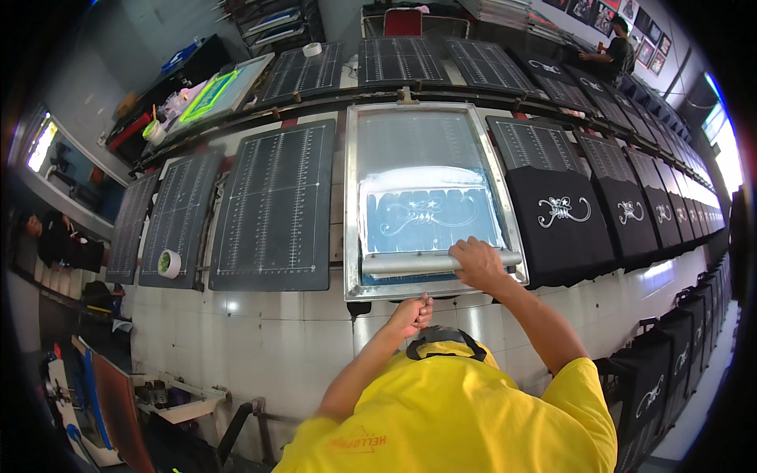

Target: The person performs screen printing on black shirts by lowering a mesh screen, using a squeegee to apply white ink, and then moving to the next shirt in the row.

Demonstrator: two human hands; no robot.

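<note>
- R hand (477, 264) wrapped round squeegee (402, 263), R part; squeegee at near end of screen frame (352, 197), close to near rail; mesh stretches far side.
- L hand (412, 317) fisted by near rail; can't tell if holding anything.
- Narrow gap L, then ruled platen (276, 205).
- Squeegee blade hidden.
- Yellow shirt (465, 406): red lettering, inverted.

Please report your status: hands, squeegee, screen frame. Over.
Right hand grips squeegee. Left hand curled near screen frame's lower edge. Squeegee low within frame; white ink beyond.

Squeegee (412, 264) and frame (352, 197) look smooth metal, the mesh (426, 189) glossy.
</note>
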